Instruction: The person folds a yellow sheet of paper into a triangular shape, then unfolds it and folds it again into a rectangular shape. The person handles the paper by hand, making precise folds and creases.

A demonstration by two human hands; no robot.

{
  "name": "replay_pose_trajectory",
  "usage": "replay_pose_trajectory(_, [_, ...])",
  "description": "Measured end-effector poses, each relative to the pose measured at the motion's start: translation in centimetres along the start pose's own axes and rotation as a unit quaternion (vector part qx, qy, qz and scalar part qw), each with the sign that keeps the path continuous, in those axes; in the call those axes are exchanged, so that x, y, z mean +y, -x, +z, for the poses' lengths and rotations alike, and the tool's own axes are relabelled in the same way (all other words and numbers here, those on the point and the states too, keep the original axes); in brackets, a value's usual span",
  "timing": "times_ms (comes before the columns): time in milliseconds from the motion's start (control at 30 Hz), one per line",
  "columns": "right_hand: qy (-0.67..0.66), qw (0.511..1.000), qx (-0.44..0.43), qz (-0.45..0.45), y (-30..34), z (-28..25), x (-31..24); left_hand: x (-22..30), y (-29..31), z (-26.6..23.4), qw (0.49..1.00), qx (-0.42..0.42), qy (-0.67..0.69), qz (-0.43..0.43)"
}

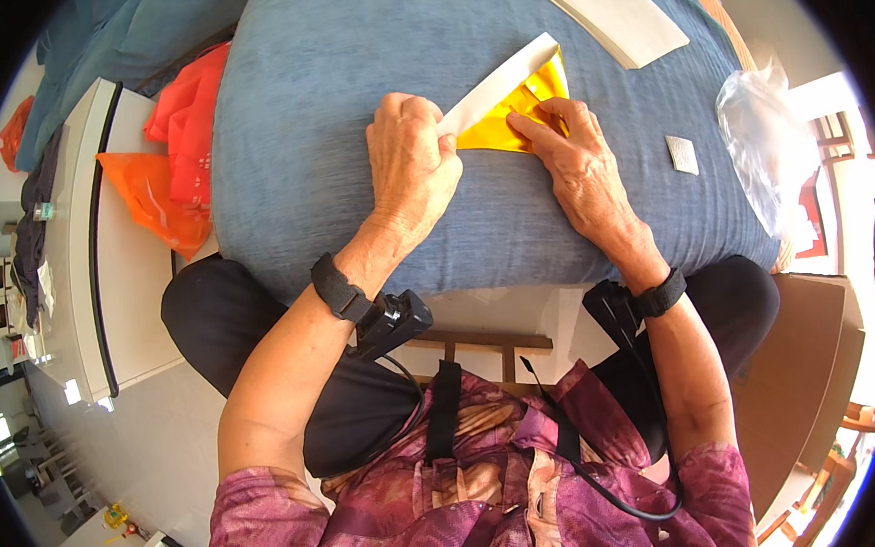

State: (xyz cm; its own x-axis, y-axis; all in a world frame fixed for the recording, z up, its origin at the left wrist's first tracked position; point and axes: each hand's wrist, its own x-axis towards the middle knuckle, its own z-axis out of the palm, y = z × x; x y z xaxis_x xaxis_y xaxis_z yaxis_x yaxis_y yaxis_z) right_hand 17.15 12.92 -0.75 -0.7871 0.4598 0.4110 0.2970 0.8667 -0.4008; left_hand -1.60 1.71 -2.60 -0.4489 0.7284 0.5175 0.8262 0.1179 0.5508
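Note:
A folded, glossy yellow sheet [492, 135] with a white band [514, 76] along its upper left edge lies on the blue cloth [299, 132] before me. My left hand [411, 165] is closed on the left end of the band, its thumb and bent fingers pressed together there. Over the sheet's right part, my right hand [586, 169] grips the yellow material between thumb and curled fingers, where it looks creased. Its far corner sticks up past both hands. What lies beneath my fingers is hidden.
A long off-white strip [622, 6] lies at the far right. Nearer are a small white packet [682, 155] and a clear plastic bag [765, 138] at the cloth's right edge. Orange and red bags [158, 205] sit on the left beside a white cabinet [85, 245].

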Motion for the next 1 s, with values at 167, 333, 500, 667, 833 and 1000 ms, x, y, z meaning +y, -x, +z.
replay_pose_trajectory(167, [0.000, 1.000, -0.001, 0.000, 0.0, 0.0, 0.1, -0.3, 0.0, 0.0, 1.000, -0.012, 0.007, -0.021])
replay_pose_trajectory(333, [0.008, 1.000, 0.001, -0.003, -0.1, 0.0, 0.1, 0.1, 0.1, -0.7, 0.994, 0.008, 0.105, -0.031])
replay_pose_trajectory(500, [0.000, 1.000, 0.013, -0.003, -0.3, -0.1, -0.3, 1.2, 0.6, -2.2, 0.992, 0.084, -0.009, 0.094])
replay_pose_trajectory(667, [-0.008, 1.000, 0.022, 0.008, -0.3, -0.3, -1.4, 3.2, 1.6, -2.2, 0.981, -0.032, -0.022, 0.190])
replay_pose_trajectory(833, [-0.006, 1.000, 0.015, 0.009, 0.1, -0.7, -2.7, 3.2, 1.5, -2.4, 0.973, -0.091, -0.025, 0.209])
replay_pose_trajectory(1000, [-0.065, 0.996, 0.053, 0.036, 0.2, -1.4, -2.7, 2.6, 0.9, -2.9, 0.978, -0.092, -0.027, 0.187])
